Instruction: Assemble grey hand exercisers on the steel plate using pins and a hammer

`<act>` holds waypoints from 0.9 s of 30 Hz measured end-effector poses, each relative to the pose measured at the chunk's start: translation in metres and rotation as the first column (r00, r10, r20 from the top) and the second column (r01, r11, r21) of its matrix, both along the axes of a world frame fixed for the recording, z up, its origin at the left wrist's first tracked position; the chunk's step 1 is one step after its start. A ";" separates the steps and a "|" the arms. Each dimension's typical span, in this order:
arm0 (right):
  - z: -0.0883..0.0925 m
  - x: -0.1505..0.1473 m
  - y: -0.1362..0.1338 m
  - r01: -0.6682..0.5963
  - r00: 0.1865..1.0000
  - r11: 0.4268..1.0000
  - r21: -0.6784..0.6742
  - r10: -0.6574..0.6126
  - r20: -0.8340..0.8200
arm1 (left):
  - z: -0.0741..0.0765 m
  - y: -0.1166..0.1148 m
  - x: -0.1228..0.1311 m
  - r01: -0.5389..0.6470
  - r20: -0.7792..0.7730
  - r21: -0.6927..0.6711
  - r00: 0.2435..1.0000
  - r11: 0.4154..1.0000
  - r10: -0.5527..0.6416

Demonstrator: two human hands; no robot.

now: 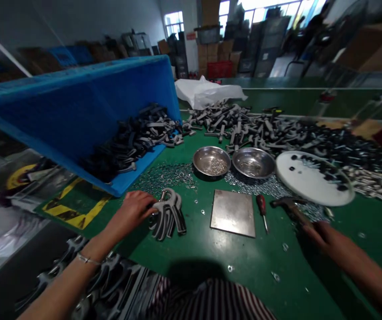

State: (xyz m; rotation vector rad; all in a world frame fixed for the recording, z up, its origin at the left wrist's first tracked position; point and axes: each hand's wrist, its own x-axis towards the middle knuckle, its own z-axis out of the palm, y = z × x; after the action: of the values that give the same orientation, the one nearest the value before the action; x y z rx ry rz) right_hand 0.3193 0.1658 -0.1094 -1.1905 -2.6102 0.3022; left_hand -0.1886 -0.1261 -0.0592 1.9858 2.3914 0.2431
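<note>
I see the left hand (139, 205) touching the upper left of the grey-black handles (169, 215), fingers curled; I can't tell whether they grip. My right hand (324, 238) clasps the hammer (295, 210). Green tabletop (197, 242) separates handles from steel plate (233, 213).

Dark, pale-striped top (232, 303); slim bracelet (89, 259), probably metal.

The hammer (292, 207) looks metal-headed, the square plate (232, 213) smooth metal.
</note>
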 end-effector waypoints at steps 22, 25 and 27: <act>-0.033 -0.016 -0.049 -0.260 0.957 0.963 0.075 0.267 -0.117 | -0.101 0.083 0.249 0.680 0.282 0.031 0.697 0.733 -0.659; -0.031 0.013 -0.004 0.128 0.968 0.990 0.055 -0.112 -0.226 | -0.106 0.083 0.254 0.713 0.259 0.077 0.661 0.697 -0.704; -0.033 0.026 0.031 0.291 0.928 0.957 -0.003 -0.283 -0.242 | -0.104 0.086 0.259 0.703 0.244 0.122 0.663 0.701 -0.707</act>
State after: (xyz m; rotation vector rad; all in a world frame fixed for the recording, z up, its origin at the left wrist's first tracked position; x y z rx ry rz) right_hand 0.3458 0.1965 -0.1421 -1.4064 -2.1913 0.3201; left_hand 0.0703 -0.0396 -0.1629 2.5026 1.3021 0.4639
